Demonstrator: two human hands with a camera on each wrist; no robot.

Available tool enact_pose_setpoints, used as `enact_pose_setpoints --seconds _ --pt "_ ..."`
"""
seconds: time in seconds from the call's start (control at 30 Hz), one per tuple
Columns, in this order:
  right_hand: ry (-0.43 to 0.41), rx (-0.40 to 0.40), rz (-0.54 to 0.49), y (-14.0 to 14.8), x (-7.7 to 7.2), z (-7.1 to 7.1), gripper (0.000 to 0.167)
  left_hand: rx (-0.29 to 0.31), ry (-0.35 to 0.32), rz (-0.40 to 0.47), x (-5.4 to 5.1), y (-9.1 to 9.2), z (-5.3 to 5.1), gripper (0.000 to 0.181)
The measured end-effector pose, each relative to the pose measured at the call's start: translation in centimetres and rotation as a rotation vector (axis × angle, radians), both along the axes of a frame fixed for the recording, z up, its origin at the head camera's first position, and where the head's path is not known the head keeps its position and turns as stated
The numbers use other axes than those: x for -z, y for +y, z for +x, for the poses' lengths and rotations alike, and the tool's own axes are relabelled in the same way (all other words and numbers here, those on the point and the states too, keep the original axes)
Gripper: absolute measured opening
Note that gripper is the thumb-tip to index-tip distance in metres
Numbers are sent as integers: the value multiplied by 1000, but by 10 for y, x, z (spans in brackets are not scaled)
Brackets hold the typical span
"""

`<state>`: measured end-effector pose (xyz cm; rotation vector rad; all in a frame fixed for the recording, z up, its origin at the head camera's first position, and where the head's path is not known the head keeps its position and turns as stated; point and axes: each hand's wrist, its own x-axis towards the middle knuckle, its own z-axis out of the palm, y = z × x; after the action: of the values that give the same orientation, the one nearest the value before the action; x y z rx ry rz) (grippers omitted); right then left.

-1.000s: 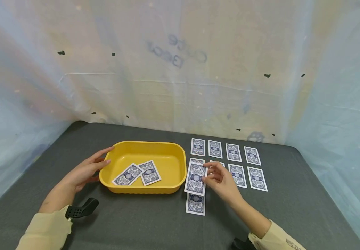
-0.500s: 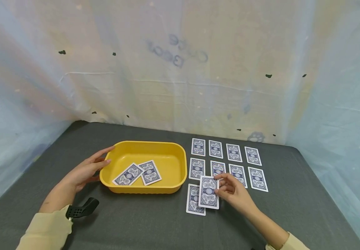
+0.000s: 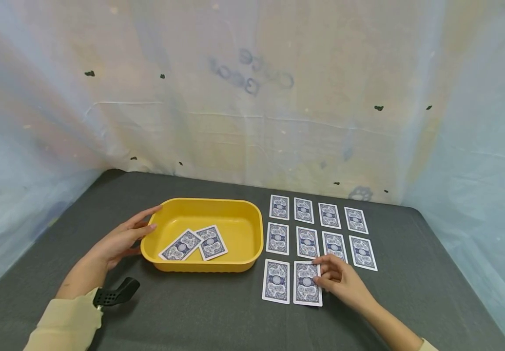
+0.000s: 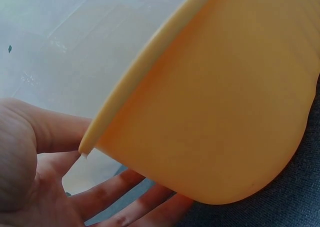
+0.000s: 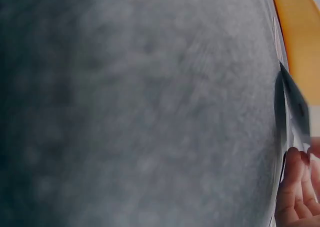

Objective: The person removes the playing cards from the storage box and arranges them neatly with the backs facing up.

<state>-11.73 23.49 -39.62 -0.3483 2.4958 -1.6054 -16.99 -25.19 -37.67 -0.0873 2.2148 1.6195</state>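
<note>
My right hand (image 3: 340, 280) pinches a blue-and-white patterned playing card (image 3: 306, 285) by its right edge, patterned back up. In the right wrist view the card (image 5: 296, 104) tilts up off the dark cloth, its far edge low. Immediately left of it lies another card (image 3: 276, 281), apart from it. At the left end of a yellow tray (image 3: 252, 256), my left hand (image 3: 118, 239) holds the wall, thumb at the rim and fingers along the outside. The left wrist view has the tray wall (image 4: 210, 112) beside those fingers. Inside the tray two face-down cards (image 3: 181, 245) overlap.
Behind my right hand, several face-down cards (image 3: 277, 238) lie in two spaced rows. A dark cloth (image 3: 200, 312) covers the table. Pale plastic sheeting (image 3: 235, 136) hangs at its back and sides. A black wrist device (image 3: 116, 291) is on the left forearm.
My right hand has carried the card right and toward me, from over the left column to beside the nearest card, and lowered it. My left hand and the tray have stayed put.
</note>
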Motion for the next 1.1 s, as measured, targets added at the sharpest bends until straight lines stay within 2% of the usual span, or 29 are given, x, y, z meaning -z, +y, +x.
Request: enact_pose_setpoints --seconds 0.17,0.33,0.5,0.73,0.97,1.1 --pt "3 -8 66 4 2 -1 40 0 5 -5 0 0 0 67" --pt "32 -8 197 7 2 -2 44 -3 8 -8 1 1 0 67" --pt "98 -19 344 4 -3 -2 50 -2 12 -5 1 0 0 67" --pt "174 -35 454 -1 -6 -1 50 -2 9 -5 1 1 0 67" --pt "349 -75 631 -6 -7 0 48 -4 2 -3 -1 1 1 67" --pt "340 -47 754 -12 -11 2 48 -3 0 -7 -1 1 1 67"
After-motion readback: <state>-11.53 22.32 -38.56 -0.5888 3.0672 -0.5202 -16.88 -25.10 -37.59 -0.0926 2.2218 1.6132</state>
